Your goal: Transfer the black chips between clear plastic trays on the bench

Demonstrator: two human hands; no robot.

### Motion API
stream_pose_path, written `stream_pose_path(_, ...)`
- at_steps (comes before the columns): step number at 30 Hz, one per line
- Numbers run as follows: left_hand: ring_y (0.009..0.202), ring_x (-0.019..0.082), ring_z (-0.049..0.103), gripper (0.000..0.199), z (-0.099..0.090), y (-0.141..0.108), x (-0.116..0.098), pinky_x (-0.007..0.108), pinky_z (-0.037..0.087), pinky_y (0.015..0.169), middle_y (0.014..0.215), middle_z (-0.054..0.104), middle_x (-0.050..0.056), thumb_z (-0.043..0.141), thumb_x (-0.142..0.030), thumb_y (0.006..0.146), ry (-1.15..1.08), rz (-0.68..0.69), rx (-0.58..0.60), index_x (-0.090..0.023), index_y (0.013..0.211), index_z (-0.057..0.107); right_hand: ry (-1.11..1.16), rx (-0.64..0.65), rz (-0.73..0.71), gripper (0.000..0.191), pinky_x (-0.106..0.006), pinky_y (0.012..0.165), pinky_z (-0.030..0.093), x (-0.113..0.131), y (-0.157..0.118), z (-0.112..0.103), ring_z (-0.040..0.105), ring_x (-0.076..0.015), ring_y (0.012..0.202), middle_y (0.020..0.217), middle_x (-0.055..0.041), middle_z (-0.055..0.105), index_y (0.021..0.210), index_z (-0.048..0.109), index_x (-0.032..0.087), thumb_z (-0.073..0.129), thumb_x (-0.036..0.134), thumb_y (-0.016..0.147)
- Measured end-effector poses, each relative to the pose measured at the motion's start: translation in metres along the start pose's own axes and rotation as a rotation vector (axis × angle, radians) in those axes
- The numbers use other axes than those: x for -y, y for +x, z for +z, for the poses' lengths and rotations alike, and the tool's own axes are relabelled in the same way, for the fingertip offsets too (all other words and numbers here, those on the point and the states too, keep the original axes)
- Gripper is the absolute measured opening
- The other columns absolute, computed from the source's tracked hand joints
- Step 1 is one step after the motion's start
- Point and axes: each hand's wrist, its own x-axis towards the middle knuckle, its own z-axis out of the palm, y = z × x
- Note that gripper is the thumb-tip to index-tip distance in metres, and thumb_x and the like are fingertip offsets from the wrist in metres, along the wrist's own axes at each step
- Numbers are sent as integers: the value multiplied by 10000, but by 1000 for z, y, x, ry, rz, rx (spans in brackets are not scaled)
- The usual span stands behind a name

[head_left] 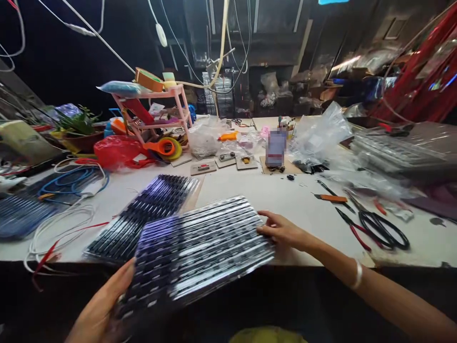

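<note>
A shiny ribbed plastic tray (210, 238) with rows of dark slots is held tilted above the table's front edge. My left hand (103, 300) grips its lower left corner; most of those fingers are hidden beneath it. At the right edge, my right hand (282, 231) has thumb and fingers closed on the rim. Behind and to the left, a second ribbed tray (157, 200) with dark rows lies on the white table (228, 186), partly covered by the held one. What sits in the rows is too blurred to name.
Scissors (383, 226), red-handled pliers (357, 231) and an orange-handled knife (330, 197) lie at the right. White cables (53, 228) coil at the left. A pink rack (153, 109) and plastic bags (317, 133) stand farther back, and cables hang overhead.
</note>
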Motion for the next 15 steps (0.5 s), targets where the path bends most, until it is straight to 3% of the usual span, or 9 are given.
stream_pose_path(3, 1097, 293, 607, 658, 55, 16, -9, 363, 542, 841, 1153, 681, 66, 730, -525, 604, 140, 36, 126, -232, 1181, 610, -70, -168, 55, 667, -321, 677, 476, -34, -49, -26, 592, -187, 731, 809, -25, 597, 1383, 413, 158, 470, 567, 859)
stream_pose_path(5, 1185, 285, 544, 596, 85, 30, -13, 370, 473, 948, 1225, 641, 81, 645, -559, 676, 344, 243, 205, -198, 1149, 631, -254, -290, 89, 656, -347, 650, 461, -51, -70, -35, 581, -204, 656, 717, -16, 597, 1353, 457, 160, 428, 596, 864)
stream_pose_path(7, 1182, 300, 544, 528, 106, 40, -15, 414, 419, 993, 1212, 645, 99, 537, -554, 769, 678, 469, 211, -191, 1137, 643, -446, -389, 125, 666, -359, 589, 445, -63, -83, -37, 562, -219, 566, 617, -7, 578, 1302, 515, 163, 402, 642, 852)
stream_pose_path(9, 1092, 326, 597, 471, 118, 44, -15, 456, 422, 959, 1099, 691, 122, 467, -518, 834, 1040, 605, 147, -195, 1119, 658, -521, -482, 108, 668, -355, 545, 441, -71, -90, -35, 557, -219, 535, 620, -15, 580, 1253, 554, 173, 402, 672, 837)
stream_pose_path(11, 1021, 320, 624, 449, 124, 44, -11, 451, 439, 919, 1031, 701, 135, 431, -471, 875, 1250, 704, 70, -188, 1154, 640, -486, -604, 26, 627, -342, 548, 464, -74, -94, -29, 573, -201, 573, 741, -41, 612, 1234, 563, 190, 413, 658, 845)
stream_pose_path(15, 1205, 264, 510, 492, 126, 41, 8, 429, 381, 1010, 1284, 573, 153, 369, -366, 920, 1134, 920, 73, -141, 1348, 459, -389, -755, -101, 510, -354, 671, 514, -74, -91, -15, 611, -238, 930, 1141, -109, 594, 1291, 513, 218, 426, 533, 900)
